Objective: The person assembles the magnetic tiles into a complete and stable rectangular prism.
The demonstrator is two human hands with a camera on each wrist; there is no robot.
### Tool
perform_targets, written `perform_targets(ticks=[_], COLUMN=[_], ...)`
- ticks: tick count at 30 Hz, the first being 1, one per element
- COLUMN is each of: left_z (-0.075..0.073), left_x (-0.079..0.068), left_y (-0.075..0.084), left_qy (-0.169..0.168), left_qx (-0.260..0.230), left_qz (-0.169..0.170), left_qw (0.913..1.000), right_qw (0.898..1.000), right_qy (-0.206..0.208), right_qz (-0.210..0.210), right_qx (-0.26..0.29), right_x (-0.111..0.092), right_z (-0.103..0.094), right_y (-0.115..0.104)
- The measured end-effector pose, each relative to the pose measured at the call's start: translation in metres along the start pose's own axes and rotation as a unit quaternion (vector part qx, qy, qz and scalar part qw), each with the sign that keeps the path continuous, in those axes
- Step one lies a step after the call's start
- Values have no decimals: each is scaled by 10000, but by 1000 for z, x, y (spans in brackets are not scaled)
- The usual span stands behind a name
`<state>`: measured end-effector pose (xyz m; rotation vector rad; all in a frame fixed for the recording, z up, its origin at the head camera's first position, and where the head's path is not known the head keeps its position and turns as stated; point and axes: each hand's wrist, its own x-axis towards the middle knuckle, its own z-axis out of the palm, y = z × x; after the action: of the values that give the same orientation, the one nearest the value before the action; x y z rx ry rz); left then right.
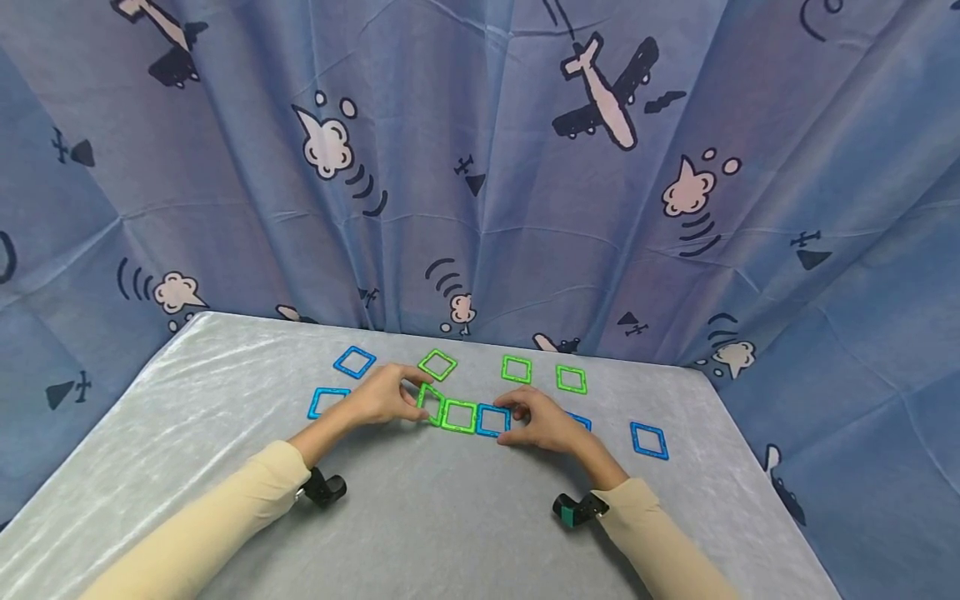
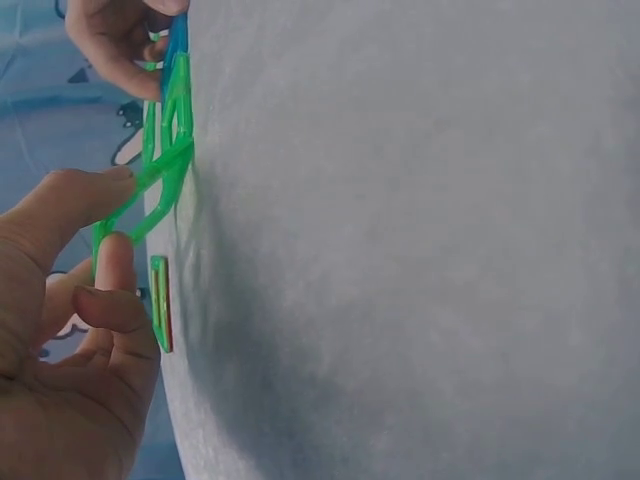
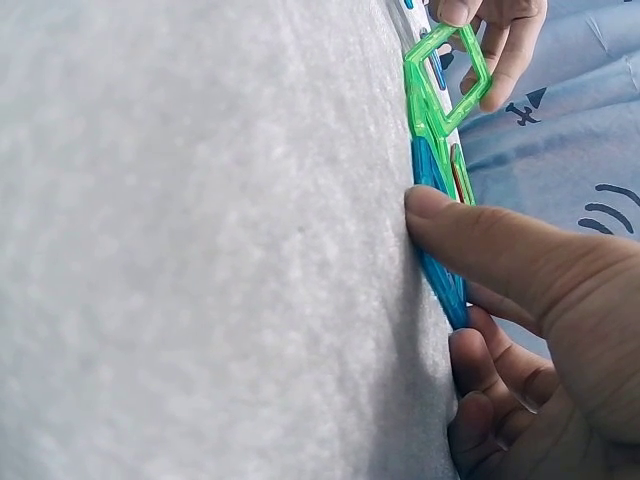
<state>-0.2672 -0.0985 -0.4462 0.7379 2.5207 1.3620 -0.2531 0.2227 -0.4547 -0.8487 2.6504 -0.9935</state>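
Note:
Three hollow square magnetic tiles stand edge to edge in a row at the table's middle. My left hand pinches the leftmost green tile between thumb and fingers; this tile is tilted up at an angle to its neighbour. Next to it, the middle green tile lies flat on the cloth. At the right end is a blue tile, gripped along its sides by the thumb and fingers of my right hand. In the right wrist view, the blue tile meets the green one at its edge.
Loose green tiles lie behind the row. A blue tile is at the right, another blue tile is partly hidden by my right hand, and two more blue tiles lie at the left. A patterned curtain hangs behind the table.

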Motion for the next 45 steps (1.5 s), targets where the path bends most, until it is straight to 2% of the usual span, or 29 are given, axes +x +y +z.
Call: perform_targets(ticks=[12,21,33,45], left_z=[2,5,11,15], left_x=[1,1,1,4], left_y=[-1,-3,-3,-4], left_qy=[-80,90,121,189], left_qx=[-196,-292,-316,-578], left_qz=[50,327,287,285], left_qw=[9998,9990,9990,9977], right_qw=[10000,10000,10000,9999], right_qy=[-24,-2,-17,17], right_qz=[23,-53,-65,-134], right_qx=[39,32,47,99], right_x=[0,1,1,1], right_z=[0,0,1,1], right_y=[-1,-1,0,1])
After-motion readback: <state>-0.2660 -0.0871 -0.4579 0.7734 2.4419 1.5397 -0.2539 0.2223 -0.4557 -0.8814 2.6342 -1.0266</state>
